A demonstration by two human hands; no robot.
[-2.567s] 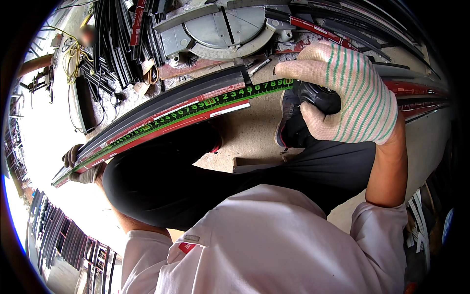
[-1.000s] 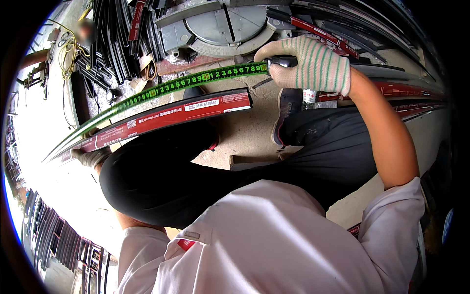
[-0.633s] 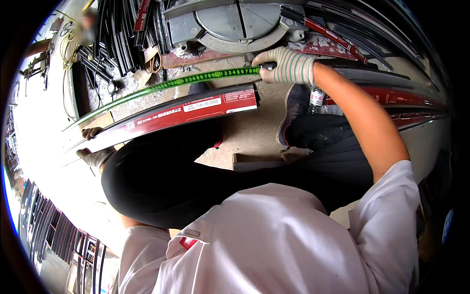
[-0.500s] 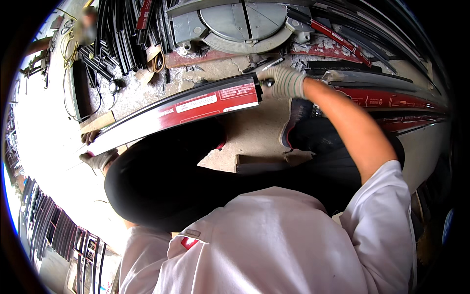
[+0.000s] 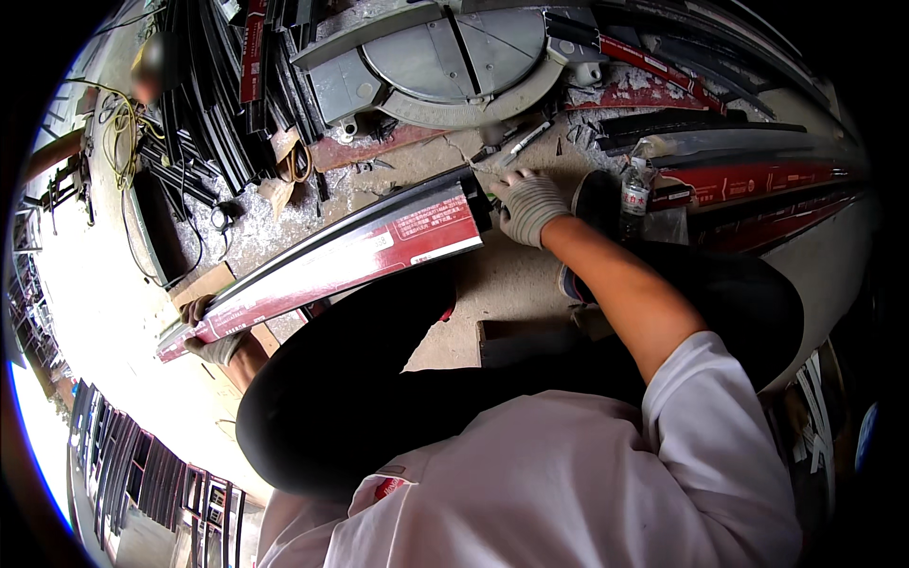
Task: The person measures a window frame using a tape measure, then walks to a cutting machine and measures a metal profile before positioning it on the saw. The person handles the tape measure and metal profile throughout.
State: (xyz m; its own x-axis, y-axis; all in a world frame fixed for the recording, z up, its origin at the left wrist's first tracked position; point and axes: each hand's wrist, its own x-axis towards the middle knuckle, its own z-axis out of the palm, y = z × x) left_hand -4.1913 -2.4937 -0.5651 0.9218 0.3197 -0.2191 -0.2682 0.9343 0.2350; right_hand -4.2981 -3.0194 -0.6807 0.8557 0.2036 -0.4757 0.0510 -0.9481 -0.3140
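Observation:
A long dark profile bar (image 5: 350,248) with a red and white printed film on its face slants across above my lap, its right end raised. My left hand (image 5: 220,348), in a grey glove, is closed around the bar's left end, fingers over the top and thumb below. Just off the right end, my right hand (image 5: 530,208), in a pale striped glove, has its fingers curled in. Something small and dark shows at its fingertips, too small to name. Whether that hand touches the bar's end I cannot tell.
A grey round saw table (image 5: 431,62) stands on the floor ahead. Dark profiles (image 5: 213,95) lie heaped at the far left, and red-filmed profiles (image 5: 757,180) at the right. A water bottle (image 5: 633,199) stands by my right knee. A black cable (image 5: 194,237) loops at the left.
The bar has tilted, its left end coming nearer to me. My right hand has moved slightly left and down, staying beside the bar's right end. The bottle has come into sight.

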